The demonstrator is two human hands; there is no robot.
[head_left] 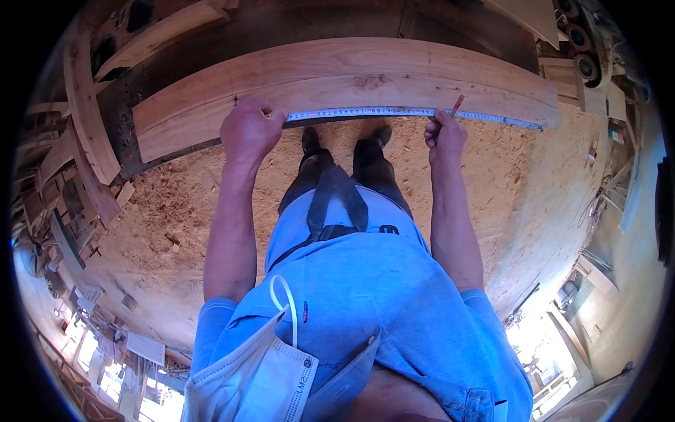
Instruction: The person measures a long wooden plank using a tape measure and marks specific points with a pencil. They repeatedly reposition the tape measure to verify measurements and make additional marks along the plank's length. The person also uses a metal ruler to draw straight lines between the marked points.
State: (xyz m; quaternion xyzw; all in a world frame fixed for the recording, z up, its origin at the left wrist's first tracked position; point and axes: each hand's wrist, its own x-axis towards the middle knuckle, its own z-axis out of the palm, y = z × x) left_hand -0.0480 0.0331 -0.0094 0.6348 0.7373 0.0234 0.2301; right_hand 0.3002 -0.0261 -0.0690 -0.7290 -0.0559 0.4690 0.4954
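Observation:
A long wooden plank lies crosswise in front of me, its face pale with a dark knot. Along its near edge stretches the white blade of a tape measure. My left hand is closed on the tape near the plank's left part; whether the case is inside the fist is hidden. Farther right, my right hand is closed with its fingers at the tape, and a thin reddish-brown pencil sticks up from it. Past that hand, the blade runs on toward the plank's right end.
Boards are stacked at the left, and more timber lies beyond the plank. Sawdust covers the floor around my feet. Round dark wheel-like parts stand at the far right. A white face mask hangs at my chest.

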